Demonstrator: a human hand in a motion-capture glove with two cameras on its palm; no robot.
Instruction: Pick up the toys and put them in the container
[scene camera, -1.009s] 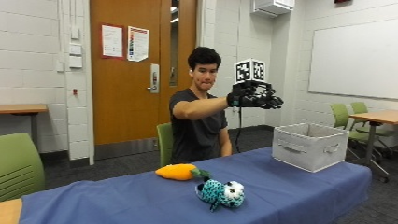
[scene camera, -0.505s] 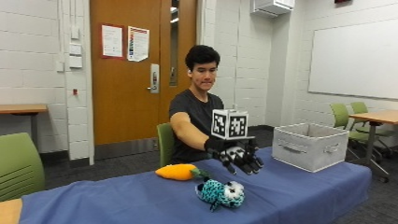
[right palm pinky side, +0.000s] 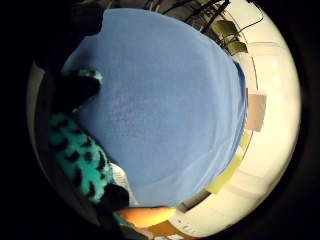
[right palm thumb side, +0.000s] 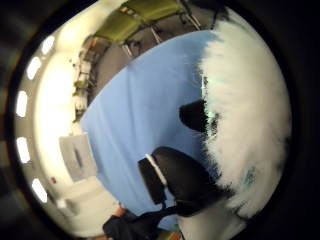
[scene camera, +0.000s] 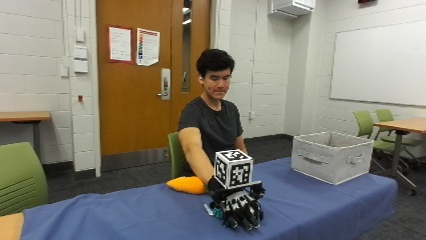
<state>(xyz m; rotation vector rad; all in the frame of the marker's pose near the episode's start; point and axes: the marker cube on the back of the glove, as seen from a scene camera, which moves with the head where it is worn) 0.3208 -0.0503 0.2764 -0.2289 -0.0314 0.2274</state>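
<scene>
Here, at the lower middle of the outside view, an orange plush toy (scene camera: 186, 184) lies on the blue tablecloth (scene camera: 120, 215) just left of the person's forearm. Just right of it, the gloved right hand (scene camera: 239, 207) is down over the teal spotted plush toy (scene camera: 214, 212), which shows only as a sliver at the hand's left edge. The fingers point downward and seem curled about the toy, though from this side a true hold cannot be told. In the thumb side palm view, white fur (right palm thumb side: 245, 125) fills the space close to the palm. Well apart, at the right of the outside view, the grey fabric container (scene camera: 331, 156) stands on the cloth.
</scene>
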